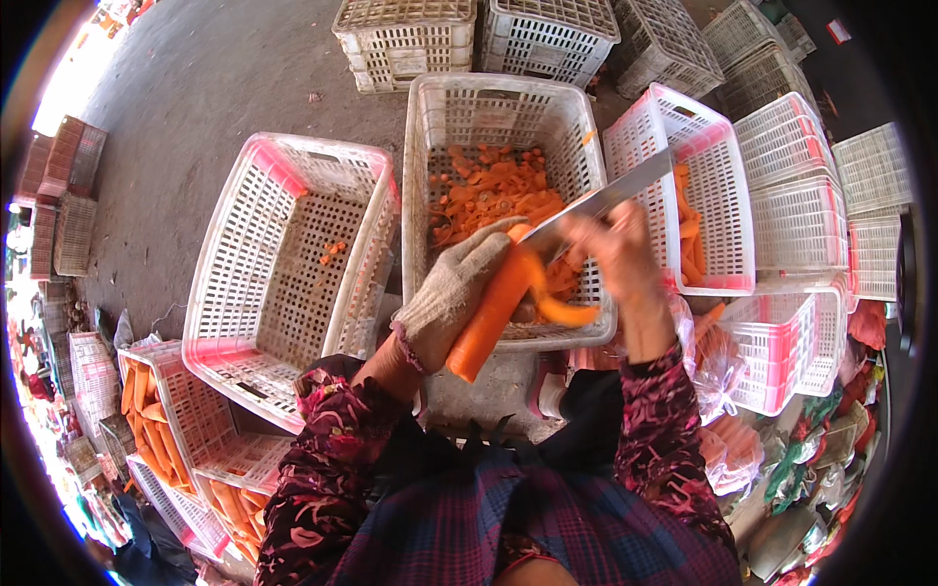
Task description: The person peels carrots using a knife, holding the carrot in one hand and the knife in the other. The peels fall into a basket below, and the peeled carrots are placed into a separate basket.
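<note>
My left hand [458,282], in a knitted work glove, grips a thick peeled-looking carrot [484,322] slanting over the rim of a white plastic crate [506,338]. My bare right hand [619,245], blurred, holds a broad-bladed knife [623,183]. Its blade lies against the upper end of the carrot, and its handle is hidden by my fingers. A curled orange strip [564,311] hangs off the carrot's right side. Below, inside the crate, lies a heap of carrot peelings and cut ends [491,194].
Left stands a crate [293,256] with a few carrot bits. Carrots fill crates at lower left [154,432]; more long carrot pieces [689,234] lie in a right-hand crate [740,227]. Upturned crates [407,51] stand behind. Plastic bags [725,447] lie at my right.
</note>
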A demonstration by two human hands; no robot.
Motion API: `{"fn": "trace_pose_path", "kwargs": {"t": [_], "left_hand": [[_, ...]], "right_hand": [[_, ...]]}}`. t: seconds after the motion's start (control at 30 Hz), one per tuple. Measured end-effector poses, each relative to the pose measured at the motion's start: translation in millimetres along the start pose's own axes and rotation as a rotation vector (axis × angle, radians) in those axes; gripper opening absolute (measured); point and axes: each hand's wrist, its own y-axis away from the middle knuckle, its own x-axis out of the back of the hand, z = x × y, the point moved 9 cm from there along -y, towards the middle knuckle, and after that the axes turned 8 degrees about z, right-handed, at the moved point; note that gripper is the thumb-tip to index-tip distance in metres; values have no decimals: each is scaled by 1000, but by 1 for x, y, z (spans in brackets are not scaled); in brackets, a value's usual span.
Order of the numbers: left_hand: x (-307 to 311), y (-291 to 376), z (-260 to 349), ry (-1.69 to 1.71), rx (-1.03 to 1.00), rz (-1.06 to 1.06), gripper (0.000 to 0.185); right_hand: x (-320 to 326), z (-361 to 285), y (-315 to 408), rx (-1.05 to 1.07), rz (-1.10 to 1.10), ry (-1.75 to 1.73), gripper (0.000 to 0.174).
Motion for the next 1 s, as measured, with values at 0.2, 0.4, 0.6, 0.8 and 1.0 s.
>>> {"fn": "trace_pose_path", "kwargs": {"t": [0.2,0.4,0.6,0.8,1.0], "left_hand": [[-7,6,4,147,19,-6,58],[12,-9,-4,404,-15,47,55],[23,-15,-1,342,-118,129,50],[-1,2,3,-42,-5,-1,56],[-7,9,8,208,12,10,52]], "right_hand": [[85,0,-24,177,566,138,24],[3,-19,9,120,62,-56,20],[-81,-37,66,213,-387,48,14],[0,-5,6,67,2,-36,13],[85,3,-12,154,624,197,25]]}}
